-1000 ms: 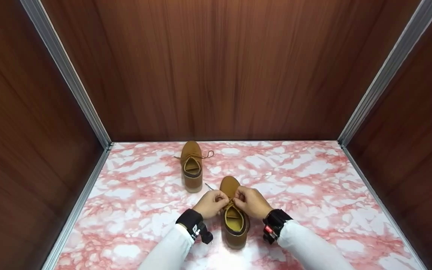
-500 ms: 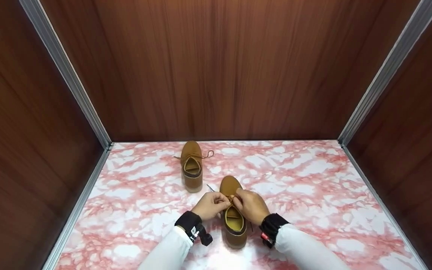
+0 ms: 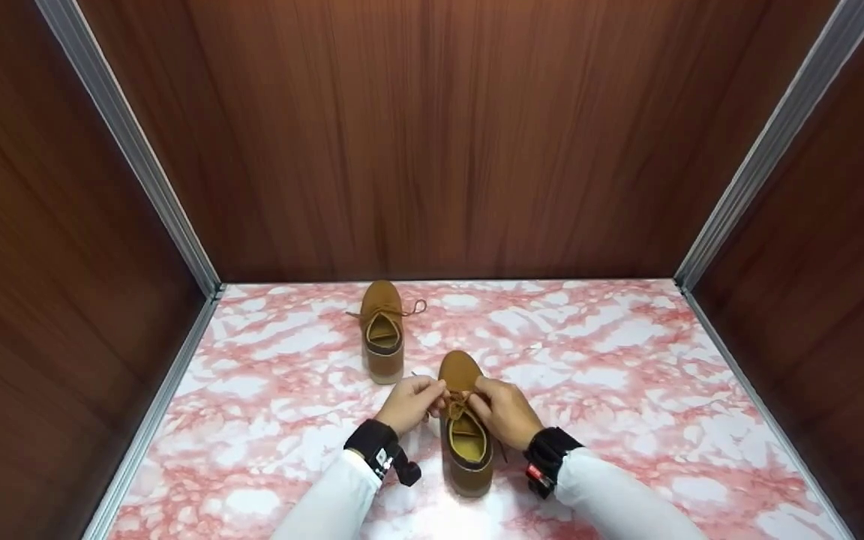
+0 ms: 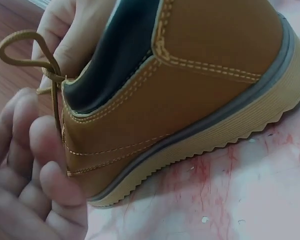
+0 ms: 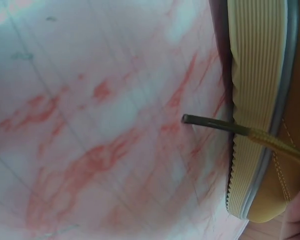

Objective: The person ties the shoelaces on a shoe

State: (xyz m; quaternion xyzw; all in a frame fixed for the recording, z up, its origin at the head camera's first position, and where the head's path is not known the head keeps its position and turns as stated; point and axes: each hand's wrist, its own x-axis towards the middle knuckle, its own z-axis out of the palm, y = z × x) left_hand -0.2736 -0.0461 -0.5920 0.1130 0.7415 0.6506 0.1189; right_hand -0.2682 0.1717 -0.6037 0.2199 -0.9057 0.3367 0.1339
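Note:
A tan lace-up shoe (image 3: 469, 481) with a dark collar stands between the two hands, toe pointing away. Thumb and forefinger of the left hand (image 3: 408, 405) come together at the shoelace, on the left of the tongue. From the other side the right hand (image 3: 507, 411) pinches the lace by the knot. A lace loop (image 4: 24, 34) stands up from the knot in the left wrist view, beside the left hand's curled fingers (image 4: 42, 140). One dark-tipped lace end (image 5: 215, 123) hangs over the sole in the right wrist view.
A matching tan shoe (image 3: 385, 366), its lace ends spread sideways, stands farther back on the left. The pink-and-white marbled tabletop (image 3: 589, 352) is enclosed by brown wood-grain panels (image 3: 432, 142) with grey metal corner strips (image 3: 132, 142).
The left hand has drawn slightly left and away from the knot, and a lace loop now shows over the shoe's opening. The right hand has shifted slightly; the far shoe stays put.

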